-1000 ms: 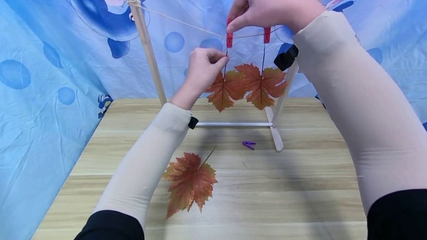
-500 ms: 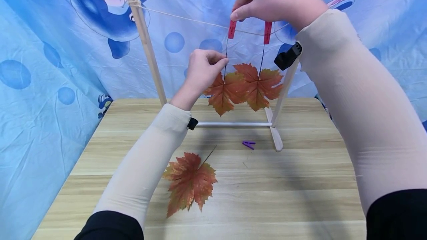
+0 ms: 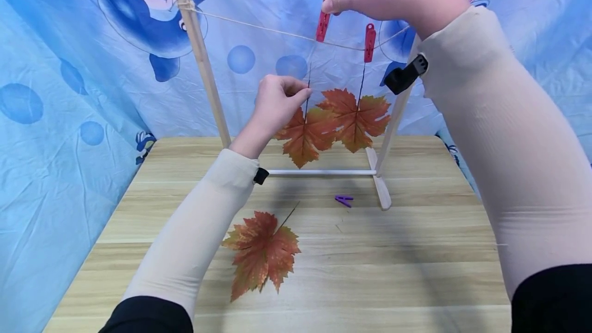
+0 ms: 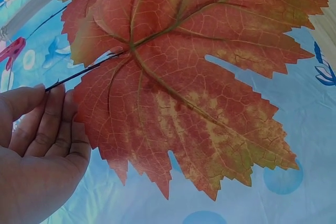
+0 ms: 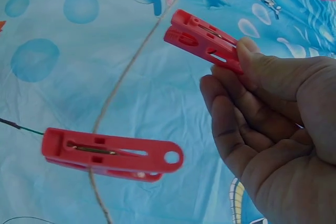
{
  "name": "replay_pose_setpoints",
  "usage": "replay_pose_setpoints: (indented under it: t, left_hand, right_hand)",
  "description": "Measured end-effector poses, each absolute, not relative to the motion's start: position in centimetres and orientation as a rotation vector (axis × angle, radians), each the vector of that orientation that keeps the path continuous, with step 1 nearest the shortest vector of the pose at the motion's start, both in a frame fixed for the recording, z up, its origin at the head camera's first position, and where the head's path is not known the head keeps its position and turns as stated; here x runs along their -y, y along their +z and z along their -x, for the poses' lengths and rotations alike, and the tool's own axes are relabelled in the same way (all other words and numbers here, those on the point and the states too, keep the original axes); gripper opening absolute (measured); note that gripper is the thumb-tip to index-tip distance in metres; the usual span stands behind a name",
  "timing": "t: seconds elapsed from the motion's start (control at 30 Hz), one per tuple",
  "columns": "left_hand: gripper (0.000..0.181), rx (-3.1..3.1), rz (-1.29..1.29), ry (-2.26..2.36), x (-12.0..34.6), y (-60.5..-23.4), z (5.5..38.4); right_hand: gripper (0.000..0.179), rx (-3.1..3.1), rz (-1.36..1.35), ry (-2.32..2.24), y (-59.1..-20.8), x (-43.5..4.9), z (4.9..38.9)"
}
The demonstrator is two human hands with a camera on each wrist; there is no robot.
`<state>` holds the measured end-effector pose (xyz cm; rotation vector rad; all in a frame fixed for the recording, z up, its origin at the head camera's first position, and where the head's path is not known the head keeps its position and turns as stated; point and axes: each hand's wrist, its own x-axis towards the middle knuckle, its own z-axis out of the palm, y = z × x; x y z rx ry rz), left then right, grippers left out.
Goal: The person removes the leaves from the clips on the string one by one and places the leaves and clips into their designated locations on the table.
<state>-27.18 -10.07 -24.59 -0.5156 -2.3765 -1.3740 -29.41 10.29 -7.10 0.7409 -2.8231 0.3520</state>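
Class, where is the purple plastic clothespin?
In the head view, right of centre, the purple clothespin lies on the wood-grain table, just left of the pale wooden rack foot.

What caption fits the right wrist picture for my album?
A right hand pinches a red plastic clothespin beside a thin beige string, on which a second red clothespin is clipped.

Head view bright and fairly even — soft-edged shadows streak the wooden table [image 3: 444, 230], a pale glare sits low in the middle; both wrist views are dimmer and softer in detail — left hand [image 4: 47, 161] and right hand [image 5: 283, 156] look shaded
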Motion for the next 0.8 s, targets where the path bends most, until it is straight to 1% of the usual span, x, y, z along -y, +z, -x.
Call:
replay_pose_setpoints:
  t: [0.3, 0.47, 0.8]
  left_hand:
    - [0.014, 2.401, 0.535, -1.354, 11.2, -25.3, 26.1]
    - [0.014, 2.424, 0.539, -1.355, 11.8, -25.5, 25.5]
    - [0.013, 2.466, 0.524, -1.379, 12.7, -25.8, 23.8]
  right_hand:
    - [0.048, 2.806, -0.756, 0.395, -6.7, -10.3, 28.5]
    - [0.046, 2.813, -0.721, 0.45, -6.7, -10.7, 27.6]
    - [0.043, 2.764, -0.705, 0.528, -7.7, -12.1, 25.0]
